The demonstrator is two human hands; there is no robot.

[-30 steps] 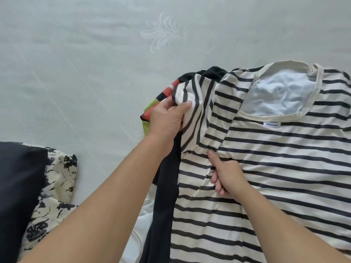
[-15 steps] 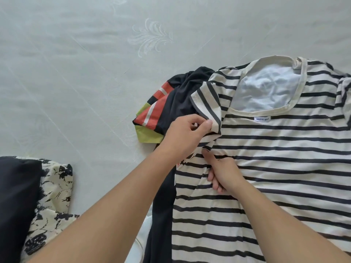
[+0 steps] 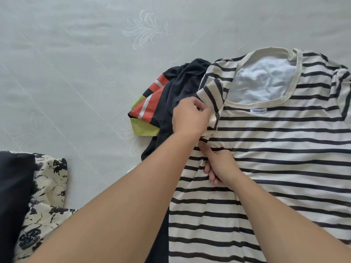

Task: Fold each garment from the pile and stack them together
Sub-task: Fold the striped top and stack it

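Note:
A cream shirt with black stripes (image 3: pixel 275 158) lies spread out with its square neck and white label at the top. My left hand (image 3: pixel 190 116) pinches its left sleeve, folded inward over the shoulder. Just below, my right hand (image 3: pixel 218 168) holds the shirt's left side, forefinger stretched out along the fold and the other fingers curled into the cloth. Under the striped shirt lies a black garment (image 3: pixel 176 92) with an orange, white and lime patch.
The garments lie on a pale quilted mattress surface (image 3: pixel 76 73) that fills the upper left. At the lower left lie a cream cloth with black print (image 3: pixel 47 196) and a black cloth (image 3: pixel 13 196) beside it.
My left hand has carried the striped sleeve rightward and laid it over the shirt's shoulder, uncovering more of the black garment. My right hand has stayed at the fold.

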